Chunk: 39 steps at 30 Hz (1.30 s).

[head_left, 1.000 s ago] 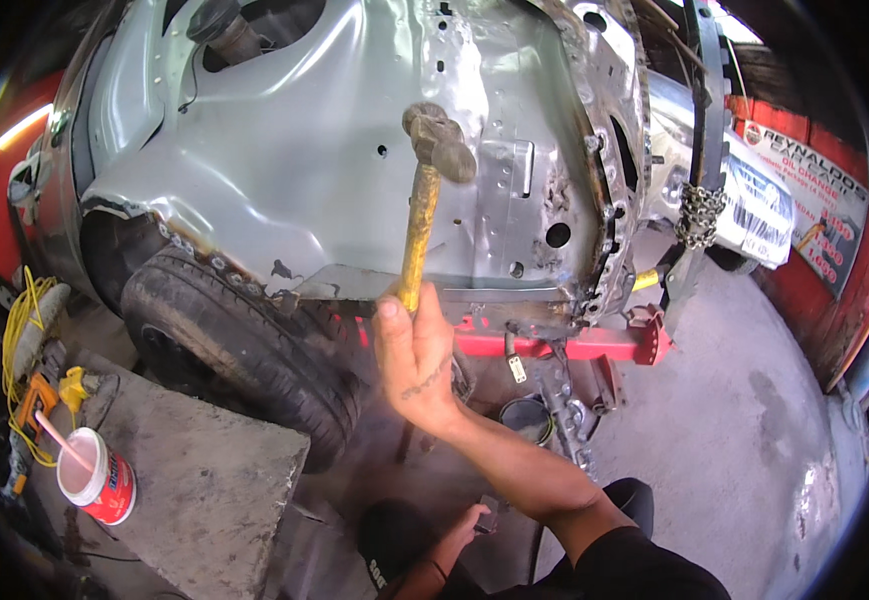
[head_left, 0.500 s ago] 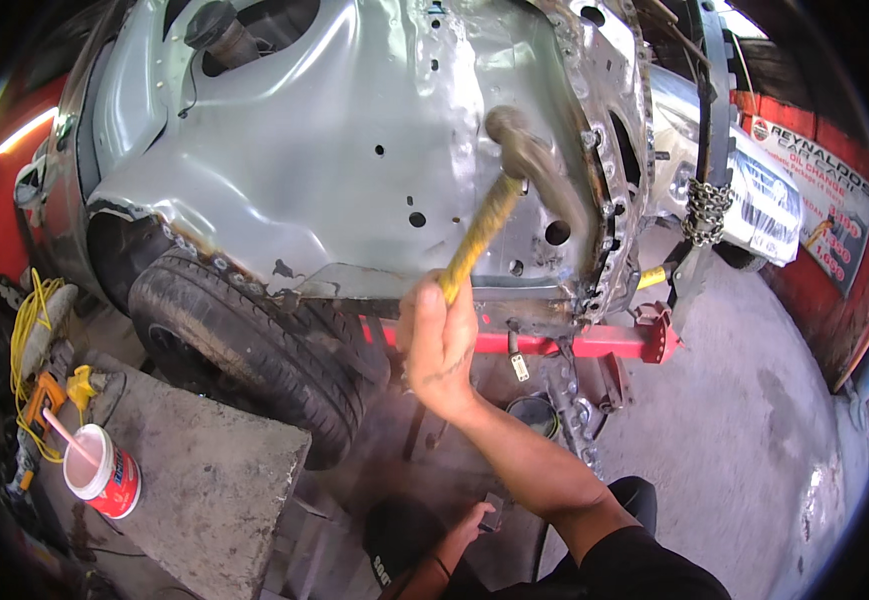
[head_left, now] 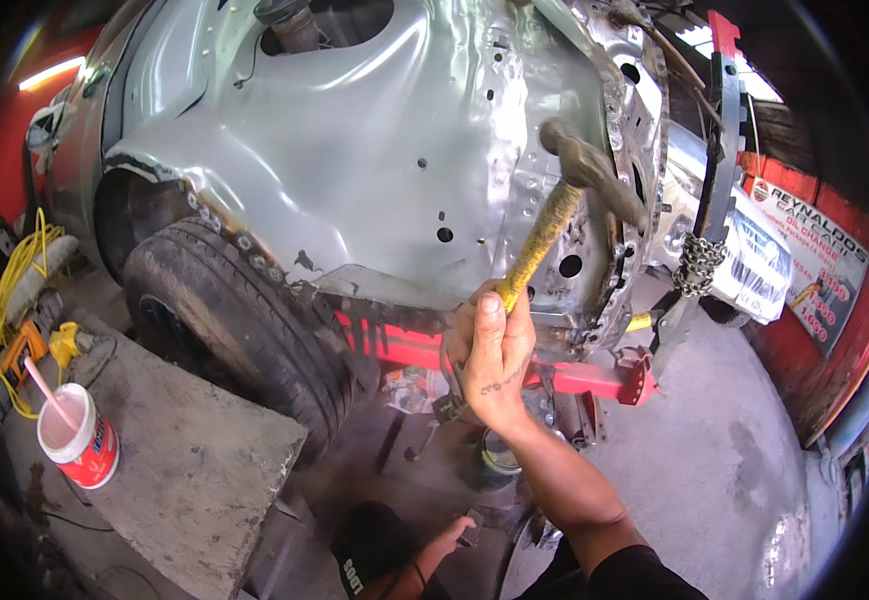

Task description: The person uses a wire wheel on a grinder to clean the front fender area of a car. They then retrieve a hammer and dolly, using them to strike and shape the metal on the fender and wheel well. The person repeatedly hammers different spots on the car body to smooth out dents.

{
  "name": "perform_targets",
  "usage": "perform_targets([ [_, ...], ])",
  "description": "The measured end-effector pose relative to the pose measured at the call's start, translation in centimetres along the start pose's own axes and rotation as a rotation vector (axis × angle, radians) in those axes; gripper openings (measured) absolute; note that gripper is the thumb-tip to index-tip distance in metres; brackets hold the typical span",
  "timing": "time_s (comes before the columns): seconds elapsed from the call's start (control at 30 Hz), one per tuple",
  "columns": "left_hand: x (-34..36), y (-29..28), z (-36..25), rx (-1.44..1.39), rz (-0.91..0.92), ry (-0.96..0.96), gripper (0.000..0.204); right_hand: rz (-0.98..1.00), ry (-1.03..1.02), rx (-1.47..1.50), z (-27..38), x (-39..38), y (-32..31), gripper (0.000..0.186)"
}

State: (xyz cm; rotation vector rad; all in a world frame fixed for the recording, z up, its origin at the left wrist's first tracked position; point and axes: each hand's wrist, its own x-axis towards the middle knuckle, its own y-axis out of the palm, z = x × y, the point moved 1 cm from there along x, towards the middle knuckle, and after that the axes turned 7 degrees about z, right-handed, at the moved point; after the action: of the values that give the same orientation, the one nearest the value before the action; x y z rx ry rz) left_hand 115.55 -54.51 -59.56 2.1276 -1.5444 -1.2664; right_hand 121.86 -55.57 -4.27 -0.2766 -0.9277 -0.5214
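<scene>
At the far left a red-and-white cup with a pink straw stands on a grey concrete slab, beside a worn black tyre under the bare silver car body panel. Low at centre the left hand touches a small dark object; whether it grips it cannot be told. The right hand is clenched round the yellow-handled hammer, its long axis slanting up and right, the dark head against the dented panel edge. A red steel frame bar runs behind.
</scene>
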Motion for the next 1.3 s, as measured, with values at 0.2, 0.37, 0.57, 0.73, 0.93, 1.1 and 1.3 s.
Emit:
perform_targets([
  [0.2,0.3,1.0,0.1,0.001,-0.001,0.033,0.028,-0.015,0.263,-0.158,0.7,0.4,-2.5,0.038],
  [0.37,0.3,2.6,-0.9,-0.009,0.031,0.033,0.022,0.025,0.119,-0.296,2.3,0.5,-4.9,0.041],
  [0.57,0.5,2.6,-1.3,-0.026,-0.004,0.03,0.021,0.085,0.241,-0.602,1.3,2.1,-6.9,0.044],
  [0.73,2.0,2.1,-0.7,-0.045,0.017,0.055,0.021,0.09,0.326,-0.421,0.7,2.1,-7.0,0.045],
  [0.93,2.7,1.7,-0.3,-0.082,0.035,0.064,0.022,0.073,0.34,-0.37,1.0,2.3,-6.4,0.046],
  [1.1,3.0,1.1,-0.4,-0.093,-0.003,0.086,0.02,0.082,0.375,-0.351,1.4,2.1,-6.3,0.047],
  [1.3,2.5,1.5,-0.7,-0.15,0.036,0.12,0.021,0.076,0.351,-0.334,1.8,2.0,-6.7,0.048],
])
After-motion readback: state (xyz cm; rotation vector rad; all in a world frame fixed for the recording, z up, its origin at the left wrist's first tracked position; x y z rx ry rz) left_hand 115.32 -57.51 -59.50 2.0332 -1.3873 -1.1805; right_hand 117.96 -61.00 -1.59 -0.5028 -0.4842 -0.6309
